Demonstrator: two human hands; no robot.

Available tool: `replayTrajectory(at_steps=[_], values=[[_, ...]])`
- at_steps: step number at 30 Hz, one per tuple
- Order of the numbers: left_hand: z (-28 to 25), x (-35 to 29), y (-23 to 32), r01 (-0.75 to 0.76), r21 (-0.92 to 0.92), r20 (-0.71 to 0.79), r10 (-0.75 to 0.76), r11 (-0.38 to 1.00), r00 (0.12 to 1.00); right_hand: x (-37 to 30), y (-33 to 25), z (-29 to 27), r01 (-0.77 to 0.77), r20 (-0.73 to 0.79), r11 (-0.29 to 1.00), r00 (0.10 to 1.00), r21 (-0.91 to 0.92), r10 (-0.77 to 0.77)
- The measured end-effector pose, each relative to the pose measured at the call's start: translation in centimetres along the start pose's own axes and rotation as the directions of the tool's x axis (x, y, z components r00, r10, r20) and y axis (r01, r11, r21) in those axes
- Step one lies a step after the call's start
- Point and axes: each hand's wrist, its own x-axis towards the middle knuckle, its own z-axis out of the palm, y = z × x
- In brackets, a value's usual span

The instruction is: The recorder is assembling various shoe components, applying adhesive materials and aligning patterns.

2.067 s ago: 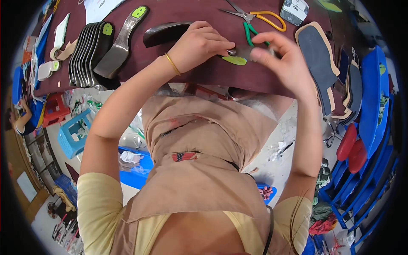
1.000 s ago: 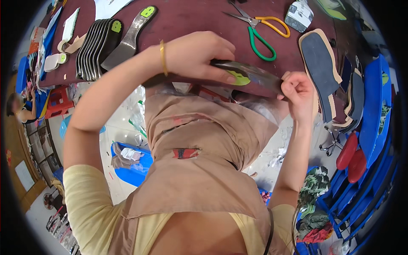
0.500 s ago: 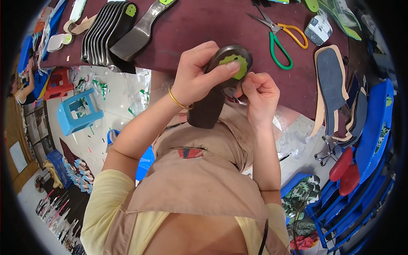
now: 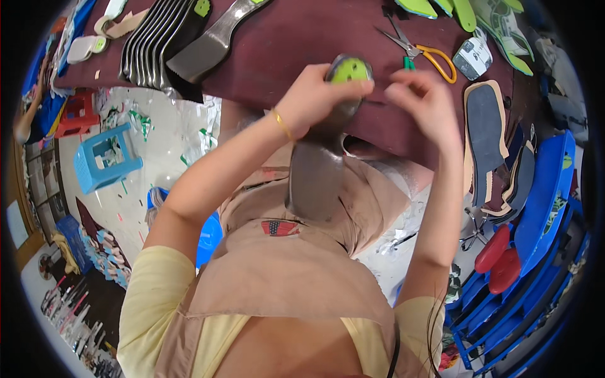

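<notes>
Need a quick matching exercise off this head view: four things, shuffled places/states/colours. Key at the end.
1. Dark piece reaching over the apron
2. Scissors
3. Light-blue stool
4. Row of dark curved pieces

A. One orange handle, one green
B. On the table, at the left
C. Gripped by the left hand
D. On the floor

Pairs: 1-C, 2-A, 3-D, 4-B

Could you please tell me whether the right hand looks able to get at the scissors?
Probably yes: the right hand is close to the scissors, overlapping their green handle in this view, and nothing visible blocks the way. The left hand holds the dark piece off to the left.
</notes>
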Motion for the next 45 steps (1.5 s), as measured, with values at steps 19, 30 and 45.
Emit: replayTrajectory(at_steps=[19, 30, 45], values=[[-1.2, -0.7, 2.8, 0.619, -0.562, 0.373, -0.5, 0.548, 0.781, -5.9, -3.8, 1.9, 0.073, 0.08, 0.992, 0.994, 0.106, -0.081], [-1.4, -0.2, 1.8, 0.668, -0.543, 0.332, -0.601, 0.508, 0.727, -4.9, -0.8, 3.4, 0.299, -0.075, 0.922, 0.943, -0.244, -0.326], [-2.5, -1.7, 1.8, 0.544, -0.554, 0.309, -0.452, 0.63, 0.837, -2.6, -1.6, 2.7, 0.392, -0.15, 0.888, 0.889, -0.241, -0.433]])
